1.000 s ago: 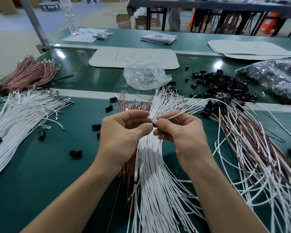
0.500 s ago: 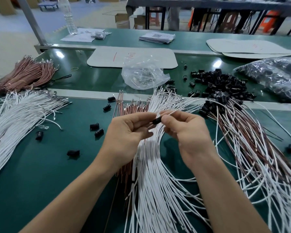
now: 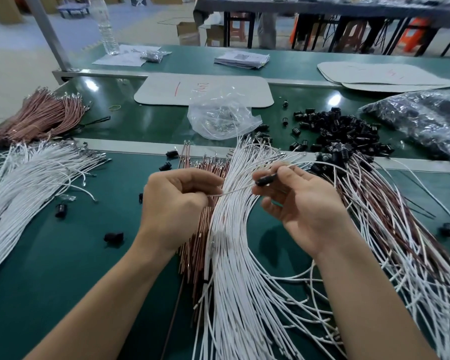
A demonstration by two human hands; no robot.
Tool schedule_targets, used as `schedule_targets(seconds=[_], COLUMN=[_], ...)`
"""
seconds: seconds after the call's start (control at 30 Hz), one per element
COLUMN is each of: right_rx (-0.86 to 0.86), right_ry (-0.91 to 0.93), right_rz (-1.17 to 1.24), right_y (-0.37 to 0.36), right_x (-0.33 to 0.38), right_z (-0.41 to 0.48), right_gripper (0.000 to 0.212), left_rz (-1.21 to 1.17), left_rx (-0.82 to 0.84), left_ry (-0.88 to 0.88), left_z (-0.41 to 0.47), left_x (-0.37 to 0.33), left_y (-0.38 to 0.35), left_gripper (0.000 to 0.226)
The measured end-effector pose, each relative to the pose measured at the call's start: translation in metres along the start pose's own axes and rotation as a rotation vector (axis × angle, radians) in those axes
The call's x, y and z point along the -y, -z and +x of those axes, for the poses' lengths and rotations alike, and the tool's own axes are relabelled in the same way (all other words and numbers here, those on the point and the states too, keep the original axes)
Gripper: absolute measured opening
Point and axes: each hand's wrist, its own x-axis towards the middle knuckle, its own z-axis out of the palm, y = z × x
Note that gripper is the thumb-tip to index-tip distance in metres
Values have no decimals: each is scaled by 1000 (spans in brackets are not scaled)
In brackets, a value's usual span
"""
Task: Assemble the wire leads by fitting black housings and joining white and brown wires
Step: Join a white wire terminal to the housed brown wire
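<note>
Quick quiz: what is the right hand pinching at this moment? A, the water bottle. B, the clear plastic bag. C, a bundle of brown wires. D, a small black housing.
D: the right hand pinches a black housing at its fingertips, and a white wire runs from that housing across to the left hand, which pinches the wire.

Illegible red marks [image 3: 202, 87] on white board [image 3: 156, 96]

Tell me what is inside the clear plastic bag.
The clear plastic bag holds a small heap of greyish pieces; crumpled film blurs them, so their kind cannot be told.
</note>
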Motion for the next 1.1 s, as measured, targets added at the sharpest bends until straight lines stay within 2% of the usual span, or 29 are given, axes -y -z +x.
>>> schedule_targets(seconds=[0.07, 0.17, 0.23, 0.33, 0.43, 0.47, 0.57, 0.63, 0.7, 0.73, 0.8, 0.87, 0.97, 1.03, 1.1], right_rx=[105, 201, 208, 76, -120, -164, -174, -129, -112, -97, -64, -78, -121, -76, -16], right_ry=[-55, -55, -48, 17, 149, 175, 197, 206, 249, 277, 310, 318, 314, 279, 244], right_rz=[-5, -37, -100, -73, 52, 85, 32, -82, -243, -306, -345, -339, -362, -342, -272], right_y=[-1, -3, -1, 4, 13, 13, 4, -9, -21, -26, -31, -32, -29, -29, -30], right_x=[-2, -5, -4, 2, 8, 9, 1, -8, -18, -23, -31, -33, -33, -32, -31], right_z=[0, -1, -1, 1, 5, 5, 5, 1, -2, -4, -5, -5, -2, -3, -5], right_gripper=[15, 41, 49, 44, 13, 4, 11, 17, 19, 18, 19, 21, 22, 18, 18], left_rz=[18, 95, 294, 711, 775, 817, 1034, 1104, 1025, 933, 742, 534, 248, 108, 69], left_rx=[-31, -42, -137, -414, -559, -582, -550, -503, -395, -285, -47, 86, 199, 227, 172], left_ry=[4, 33, 10, -98, -69, -32, 33, -96, -340, -442, -519, -440, -174, -64, -18], left_z=[1, 0, 0, 3, 12, 15, 19, 16, 9, 4, -7, -12, -8, -4, -2], left_x=[-1, -4, -4, -9, -13, -13, -8, -5, -4, -4, -5, -2, 3, 4, 6], left_y=[3, 2, 5, 20, 34, 37, 41, 37, 26, 19, 5, -2, -4, -5, -5], left_gripper=[53, 48, 41, 34, 32, 31, 25, 22, 25, 29, 32, 29, 27, 27, 26])
